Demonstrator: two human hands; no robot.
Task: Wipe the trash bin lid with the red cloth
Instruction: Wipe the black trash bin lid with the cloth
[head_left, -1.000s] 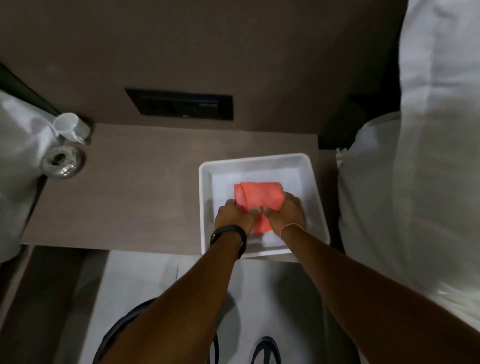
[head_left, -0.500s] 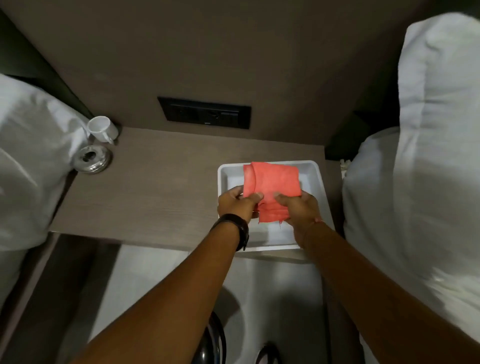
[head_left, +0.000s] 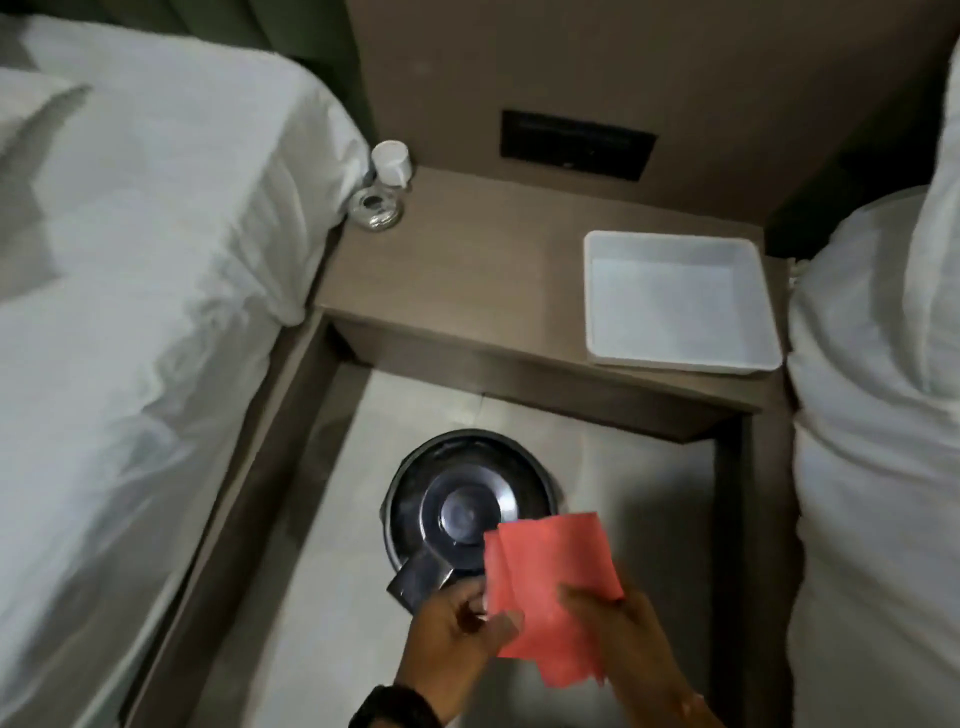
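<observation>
Head view, looking down into the floor gap between two beds. The red cloth (head_left: 550, 582), folded and slightly blurred, is held in the air between both hands, its upper corner overlapping the near right rim of the trash bin lid (head_left: 470, 512). The left hand (head_left: 457, 639) pinches the cloth's left edge between thumb and fingers; the right hand (head_left: 618, 623) grips the lower right part, its fingers curled against the fabric, though the exact hold is partly covered by the cloth. A dark band sits on the left wrist at the bottom edge of the frame.

The lid, round, dark and glossy with a raised central disc, stands on the pale floor (head_left: 332, 597); a dark hinge or pedal piece projects from its near side, beside the left hand. Open floor lies to the lid's left and right, bounded by brown bed frames. Beyond it, the bedside table (head_left: 483, 270) carries an empty white tray (head_left: 675, 296) at its right end, overhanging the front edge, and a white cup (head_left: 392, 163) and a metal ashtray-like dish (head_left: 376, 208) at the left rear corner. White bedding (head_left: 130, 260) fills both sides, cut off by the frame. The bin body is hidden beneath the lid.
</observation>
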